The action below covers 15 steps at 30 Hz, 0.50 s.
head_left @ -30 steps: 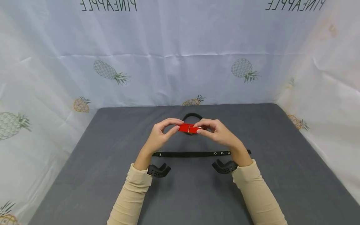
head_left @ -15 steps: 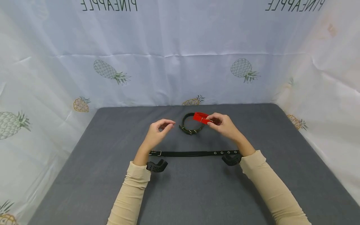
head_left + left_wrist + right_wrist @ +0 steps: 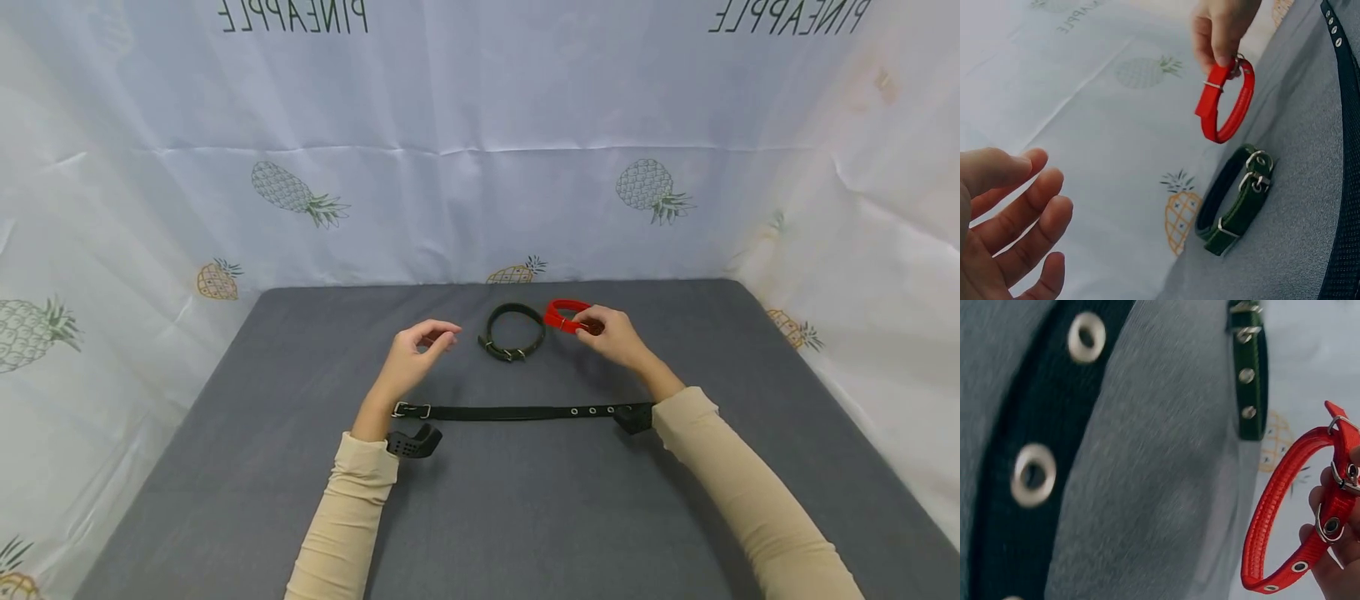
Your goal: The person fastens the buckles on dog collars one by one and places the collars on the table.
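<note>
A red dog collar (image 3: 560, 324), buckled into a loop, is pinched at its buckle side by my right hand (image 3: 619, 337). In the right wrist view its metal buckle, D-ring and eyelets show on the red band (image 3: 1265, 512). The loop appears raised off the table. Just left of it lies a dark green collar (image 3: 1244, 212), also buckled into a ring and resting on the table. My left hand (image 3: 414, 353) hovers left of the green collar, fingers loosely curved with nothing between them. A long black collar (image 3: 495, 412) stretches flat across the table, nearer than both loops.
The grey tabletop (image 3: 480, 508) ends at a white curtain (image 3: 465, 208) printed with pineapples, which also hangs at both sides. Dark wrist devices (image 3: 415, 442) sit below the hands; the right one overlaps the black collar's eyelet end.
My left hand has let go of the red collar and drawn back left. My right hand has carried the collar right, past the green one, uncovering it.
</note>
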Motion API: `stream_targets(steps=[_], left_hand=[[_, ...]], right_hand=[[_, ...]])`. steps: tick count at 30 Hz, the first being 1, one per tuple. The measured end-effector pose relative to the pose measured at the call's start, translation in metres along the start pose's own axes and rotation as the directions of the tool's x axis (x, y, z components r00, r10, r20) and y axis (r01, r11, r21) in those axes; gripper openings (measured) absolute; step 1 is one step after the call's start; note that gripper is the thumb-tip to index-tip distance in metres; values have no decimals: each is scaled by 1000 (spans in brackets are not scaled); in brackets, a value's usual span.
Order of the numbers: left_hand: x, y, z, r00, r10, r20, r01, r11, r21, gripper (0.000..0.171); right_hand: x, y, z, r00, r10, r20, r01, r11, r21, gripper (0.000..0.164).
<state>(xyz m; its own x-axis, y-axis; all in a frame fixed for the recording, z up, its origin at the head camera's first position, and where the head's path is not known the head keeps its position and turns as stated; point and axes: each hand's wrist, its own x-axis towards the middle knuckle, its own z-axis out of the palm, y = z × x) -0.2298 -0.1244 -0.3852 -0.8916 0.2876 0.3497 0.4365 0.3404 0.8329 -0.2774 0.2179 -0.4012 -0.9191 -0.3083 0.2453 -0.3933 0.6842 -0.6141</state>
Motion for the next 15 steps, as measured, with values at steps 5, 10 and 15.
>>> stream_targets(steps=[5,10,15], left_hand=[[-1,1,-1,1000,0,4,0,1000,-20,21],[-1,2,-4,1000,0,0,0,1000,-22,21],[-1,2,-6,1000,-5,-1,5,999,-36,22]], right_hand=[[1,8,-2,1000,15,14,-15,1000,-17,19],[1,15,-2,998,62,15,-61,998,-29,20],[-2,21,-2,996,85,17,-84,995,-50,22]])
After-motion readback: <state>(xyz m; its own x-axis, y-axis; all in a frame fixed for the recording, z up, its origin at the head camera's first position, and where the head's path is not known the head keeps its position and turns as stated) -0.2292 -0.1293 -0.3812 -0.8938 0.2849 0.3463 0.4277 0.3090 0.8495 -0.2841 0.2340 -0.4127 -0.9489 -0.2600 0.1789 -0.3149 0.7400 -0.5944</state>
